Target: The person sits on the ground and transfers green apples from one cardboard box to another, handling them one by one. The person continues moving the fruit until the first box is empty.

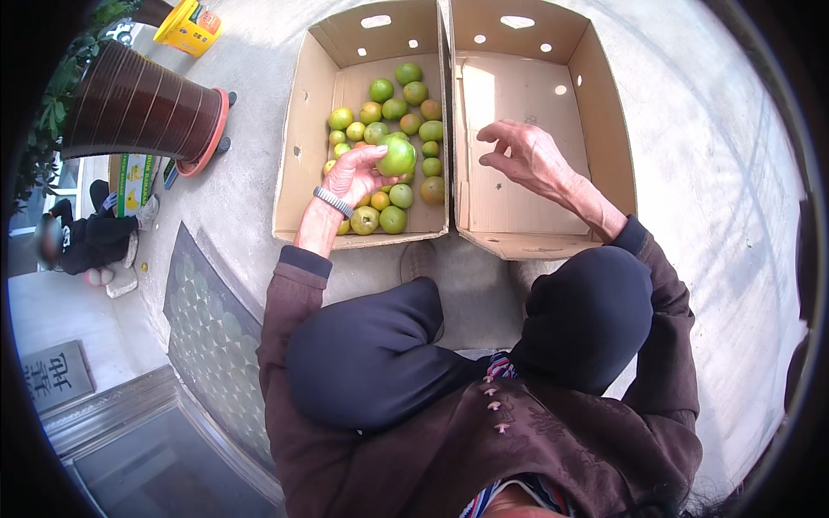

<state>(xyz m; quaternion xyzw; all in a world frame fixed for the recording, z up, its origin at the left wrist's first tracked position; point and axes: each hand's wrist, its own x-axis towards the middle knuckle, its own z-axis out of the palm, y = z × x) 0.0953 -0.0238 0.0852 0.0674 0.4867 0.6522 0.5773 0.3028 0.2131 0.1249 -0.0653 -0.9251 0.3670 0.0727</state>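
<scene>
My left hand (355,173), with a metal band on the wrist, holds a large green tomato (396,156) above the left cardboard box (370,33). Inside that box lie several tomatoes (365,220), mostly green, some turning yellow or orange; my hand and the held tomato hide a few of them. Over the right cardboard box (599,139) hovers my right hand (532,154), its thumb and fingers curved and apart with nothing between them. Sunlight falls on the bottom of this second box. The two boxes stand side by side on the concrete ground, just beyond my feet.
To the left stands a large brown planter (146,103) on a red wheeled base (210,139). Behind it is a yellow bucket (191,27). A person (97,226) sits near a green banana box (133,184). A patterned mat (214,343) lies near my left side.
</scene>
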